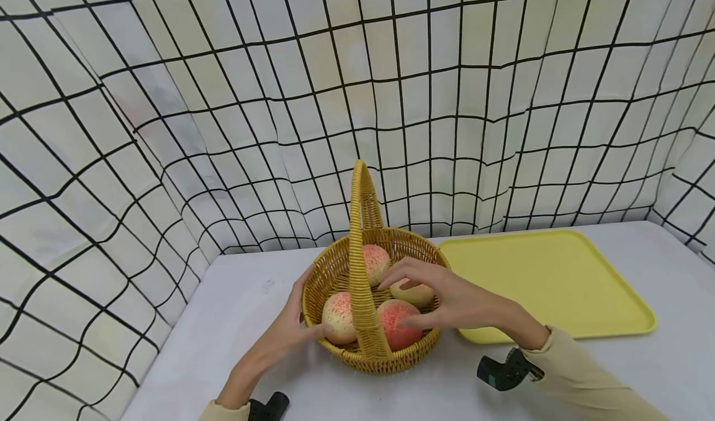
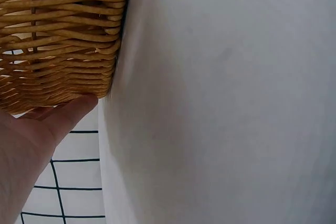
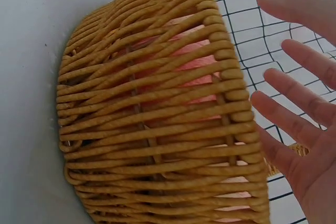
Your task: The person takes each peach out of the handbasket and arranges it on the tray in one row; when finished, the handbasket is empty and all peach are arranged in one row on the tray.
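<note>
A wicker basket [image 1: 410, 238] with a tall arched handle [image 1: 362, 284] stands on the white table. Several peaches lie inside, among them a pale one with pink speckles [image 1: 337, 318] and a redder one [image 1: 398, 326]. My left hand [image 1: 286, 329] grips the basket's left side, thumb over the rim and fingers against the outer wall; in the left wrist view its fingers touch the weave low down. Over the basket's right part, my right hand [image 1: 447, 294] hovers with fingers spread. In the right wrist view those fingers [image 3: 289, 119] are apart and hold nothing.
A yellow tray [image 1: 547, 284] lies on the table [image 1: 251, 290] to the right of the basket, behind the right forearm. White cloth with a black grid [image 1: 413, 110] hangs along the back and sides.
</note>
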The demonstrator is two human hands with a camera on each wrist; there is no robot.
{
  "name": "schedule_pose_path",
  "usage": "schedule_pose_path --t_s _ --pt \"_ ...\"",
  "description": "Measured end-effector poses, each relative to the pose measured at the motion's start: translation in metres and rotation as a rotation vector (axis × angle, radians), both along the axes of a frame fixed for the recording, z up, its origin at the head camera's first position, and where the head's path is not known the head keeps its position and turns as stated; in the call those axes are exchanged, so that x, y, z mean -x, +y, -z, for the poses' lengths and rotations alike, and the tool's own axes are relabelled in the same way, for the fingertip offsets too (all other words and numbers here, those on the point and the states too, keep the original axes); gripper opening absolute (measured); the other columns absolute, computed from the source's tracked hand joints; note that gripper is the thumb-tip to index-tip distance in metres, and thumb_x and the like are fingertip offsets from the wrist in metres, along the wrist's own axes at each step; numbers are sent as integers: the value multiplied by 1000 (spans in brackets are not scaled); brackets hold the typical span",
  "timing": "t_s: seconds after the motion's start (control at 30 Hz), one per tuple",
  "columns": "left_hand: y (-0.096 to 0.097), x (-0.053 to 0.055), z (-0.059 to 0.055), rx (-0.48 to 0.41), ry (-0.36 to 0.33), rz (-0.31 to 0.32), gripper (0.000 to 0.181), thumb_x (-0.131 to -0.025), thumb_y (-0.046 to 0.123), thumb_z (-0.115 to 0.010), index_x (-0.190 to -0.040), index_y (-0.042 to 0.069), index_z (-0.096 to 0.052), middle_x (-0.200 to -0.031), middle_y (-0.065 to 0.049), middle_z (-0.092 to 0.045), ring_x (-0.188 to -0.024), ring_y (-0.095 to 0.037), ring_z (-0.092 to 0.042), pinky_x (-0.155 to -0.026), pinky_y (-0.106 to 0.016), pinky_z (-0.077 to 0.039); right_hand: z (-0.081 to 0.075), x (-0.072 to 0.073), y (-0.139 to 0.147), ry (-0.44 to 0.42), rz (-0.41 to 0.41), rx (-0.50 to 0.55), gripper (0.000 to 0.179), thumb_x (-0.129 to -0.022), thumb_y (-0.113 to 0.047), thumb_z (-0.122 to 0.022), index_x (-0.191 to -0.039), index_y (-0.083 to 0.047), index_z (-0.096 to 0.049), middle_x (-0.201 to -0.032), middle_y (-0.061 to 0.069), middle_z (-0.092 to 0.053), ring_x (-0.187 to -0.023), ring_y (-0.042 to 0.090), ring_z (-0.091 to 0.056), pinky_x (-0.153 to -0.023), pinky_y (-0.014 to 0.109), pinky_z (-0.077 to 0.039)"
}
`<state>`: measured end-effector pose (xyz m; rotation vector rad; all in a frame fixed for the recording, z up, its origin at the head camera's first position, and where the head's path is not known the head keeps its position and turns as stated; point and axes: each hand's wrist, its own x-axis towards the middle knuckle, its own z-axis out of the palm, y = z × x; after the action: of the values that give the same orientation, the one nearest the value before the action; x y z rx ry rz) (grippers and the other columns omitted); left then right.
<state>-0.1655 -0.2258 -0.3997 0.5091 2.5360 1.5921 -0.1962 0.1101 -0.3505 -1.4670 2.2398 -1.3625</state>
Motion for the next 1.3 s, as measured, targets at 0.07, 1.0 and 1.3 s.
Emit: schedule_pose_path --t_s 0.07,1.0,1.3 --pt "1 0 -1 3 -4 7 124 -86 39 -86 -168 11 2 -173 -24 -3 -156 -50 -14 -121 -68 -19 3 1 -3 -9 -28 -2 47 -96 -19 -78 -139 -19 -60 -141 0 -57 -132 25 -54 -106 46 -51" --pt "1 -2 3 -55 -26 20 128 -81 38 -90 -168 19 2 -172 -23 -6 -154 -52 -18 -120 -67 -22 8 6 -27 96 -16 -375 44 -89 -28 -87 -126 -15 -69 -127 -5 -64 -121 11 -57 -105 33 -49" --pt "2 -3 4 -55 -35 16 127 -82 38 -89 -168 21 3 -172 -23 -7 -154 -51 -22 -119 -65 -27 13 1 -25 72 94 -239 44 -84 -24 -88 -125 -20 -71 -126 -9 -67 -121 12 -56 -99 34 -53"
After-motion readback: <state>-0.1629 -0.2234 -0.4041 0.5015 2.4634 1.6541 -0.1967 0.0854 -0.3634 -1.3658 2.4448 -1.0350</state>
